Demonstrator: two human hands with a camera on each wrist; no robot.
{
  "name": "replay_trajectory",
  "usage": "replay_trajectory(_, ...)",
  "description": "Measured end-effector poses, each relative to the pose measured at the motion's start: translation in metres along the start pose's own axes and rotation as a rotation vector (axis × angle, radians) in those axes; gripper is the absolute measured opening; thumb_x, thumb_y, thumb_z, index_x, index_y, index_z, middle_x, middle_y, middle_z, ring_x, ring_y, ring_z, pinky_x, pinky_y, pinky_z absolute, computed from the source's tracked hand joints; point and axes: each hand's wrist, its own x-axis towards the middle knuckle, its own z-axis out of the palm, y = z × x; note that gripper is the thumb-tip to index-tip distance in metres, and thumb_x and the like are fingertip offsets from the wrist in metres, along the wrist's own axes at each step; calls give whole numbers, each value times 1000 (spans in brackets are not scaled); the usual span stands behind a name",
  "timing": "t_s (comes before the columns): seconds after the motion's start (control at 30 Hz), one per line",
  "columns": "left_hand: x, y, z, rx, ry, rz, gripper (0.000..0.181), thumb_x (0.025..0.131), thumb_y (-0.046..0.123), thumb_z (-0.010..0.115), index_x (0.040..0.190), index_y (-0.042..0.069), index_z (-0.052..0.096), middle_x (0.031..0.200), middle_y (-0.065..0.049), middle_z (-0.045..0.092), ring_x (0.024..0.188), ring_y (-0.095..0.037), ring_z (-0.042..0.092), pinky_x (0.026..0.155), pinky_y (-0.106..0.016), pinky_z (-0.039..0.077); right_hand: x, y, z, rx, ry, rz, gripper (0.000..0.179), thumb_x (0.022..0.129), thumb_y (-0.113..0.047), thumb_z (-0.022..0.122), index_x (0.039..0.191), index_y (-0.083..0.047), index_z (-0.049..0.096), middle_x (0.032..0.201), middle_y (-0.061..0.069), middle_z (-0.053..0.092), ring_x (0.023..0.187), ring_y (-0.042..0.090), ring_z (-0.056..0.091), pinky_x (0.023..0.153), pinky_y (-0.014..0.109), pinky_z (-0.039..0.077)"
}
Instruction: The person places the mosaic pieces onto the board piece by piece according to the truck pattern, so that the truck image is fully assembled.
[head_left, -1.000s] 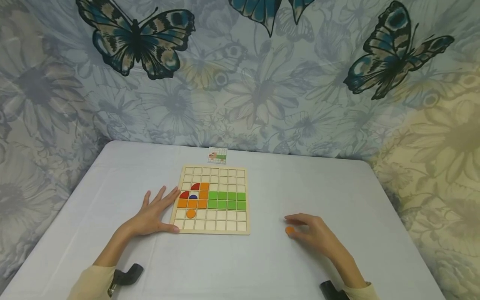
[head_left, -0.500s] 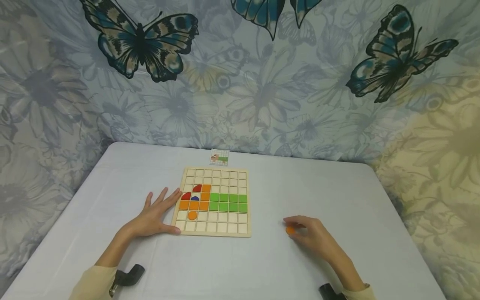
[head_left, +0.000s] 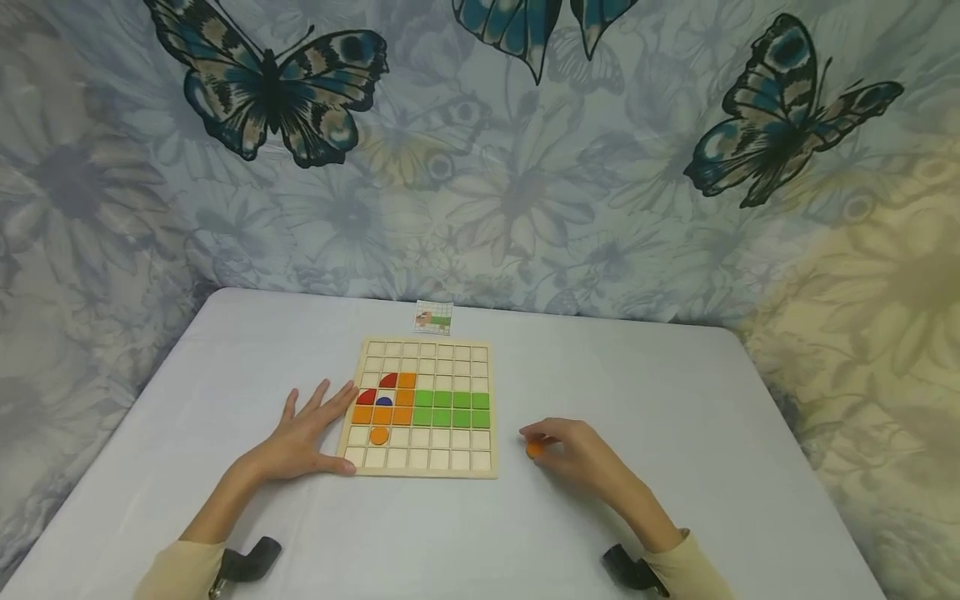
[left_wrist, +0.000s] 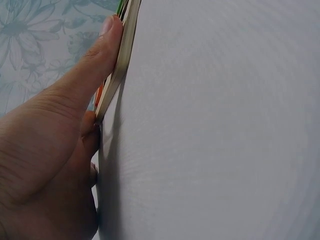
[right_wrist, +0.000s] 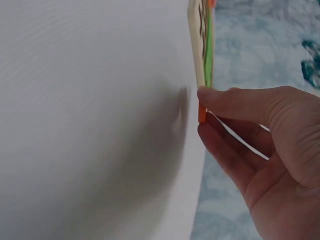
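Note:
A wooden grid board (head_left: 450, 460) lies on the white table. Orange and green square tiles, two red quarter-round tiles and a blue half-round tile fill part of its grid. One round orange tile (head_left: 379, 436) sits in a cell nearer the board's front edge. My left hand (head_left: 296, 437) rests with spread, straight fingers against the board's left side; in the left wrist view the thumb (left_wrist: 102, 47) touches its edge. Right of the board, my right hand (head_left: 577, 454) pinches another round orange tile (head_left: 534, 449) between thumb and fingers, seen edge-on as an orange tile (right_wrist: 202, 114) in the right wrist view.
A small pattern card (head_left: 433, 317) lies behind the board, close to the table's back edge. The white tabletop (head_left: 637, 375) spreads around the board, and a butterfly-print cloth (head_left: 517, 192) hangs behind it.
My right hand, pinching the round orange tile, has moved left towards the board, mostly in the last half second. The left hand stays at the board's left side.

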Motion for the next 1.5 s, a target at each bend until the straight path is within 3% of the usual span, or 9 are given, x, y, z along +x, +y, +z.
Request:
replay_trajectory(0.27,-2,0,-4,1,-6,-5,118,64,61,81,155,7,28,161,-15,21,147,-46,1,110,-67,-14,31,-22,14,-12,-48,-114,24,86,-2,72,111,-4,72,106,4,73,95,15,68,84,30,56)
replay_trajectory(0.63,-1,-1,-1,1,-3,-3,118,64,61,81,155,7,28,161,-15,21,147,-47,1,110,-67,-14,55,-41,26,-28,-73,-149,23,87,-5,73,110,-4,72,106,3,73,97,13,67,86,29,55)
replay_trajectory(1.5,-2,-1,-1,-4,-3,3,119,64,61,81,155,6,28,161,-15,21,147,-46,1,110,-67,-14,73,-53,42,-92,-132,-133,21,90,-8,71,111,-9,74,105,-1,73,94,12,65,85,28,54)
